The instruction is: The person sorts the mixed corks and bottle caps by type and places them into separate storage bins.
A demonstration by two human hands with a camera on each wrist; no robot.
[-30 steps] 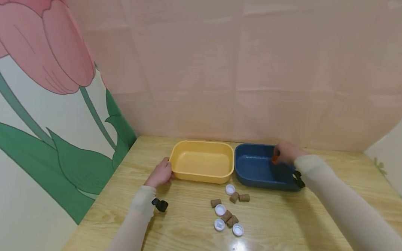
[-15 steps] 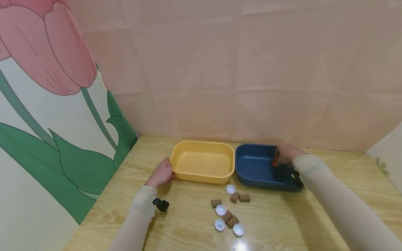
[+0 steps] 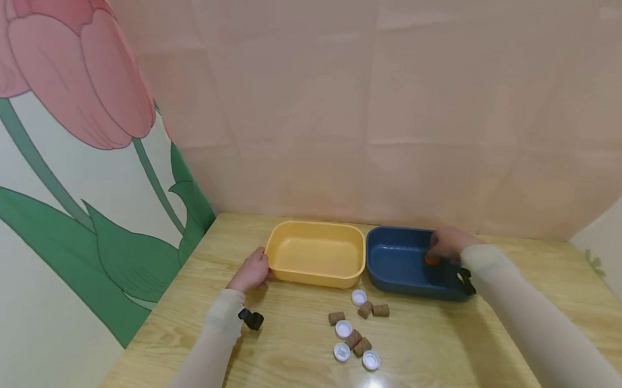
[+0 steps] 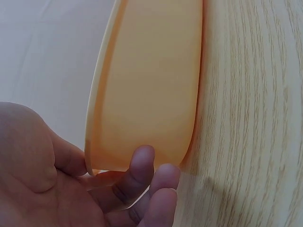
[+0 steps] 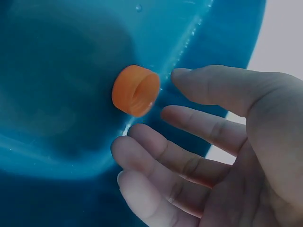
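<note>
In the head view a yellow plastic tray (image 3: 312, 278) and a dark blue tray (image 3: 411, 288) stand side by side on the table. My left hand (image 3: 252, 271) holds the yellow tray's left end. The left wrist view shows the thumb at its rim and curled fingers against the outer wall. Over the blue tray's right part reaches my right hand (image 3: 451, 243). An orange bottle cap (image 5: 132, 92) is in the blue tray, apart from the right hand's loosely spread fingertips, its hollow side turned toward the hand in the right wrist view.
In front of the trays, several white caps (image 3: 371, 360) and several brown corks (image 3: 381, 310) lie scattered on the wooden table (image 3: 293, 355). A pink cloth (image 3: 319, 130) hangs behind the table. A wall with painted tulips (image 3: 76, 79) borders the left side.
My right hand has let go of the orange bottle cap, which now shows below the fingers. The left hand stays on the yellow tray. The head view has shifted slightly.
</note>
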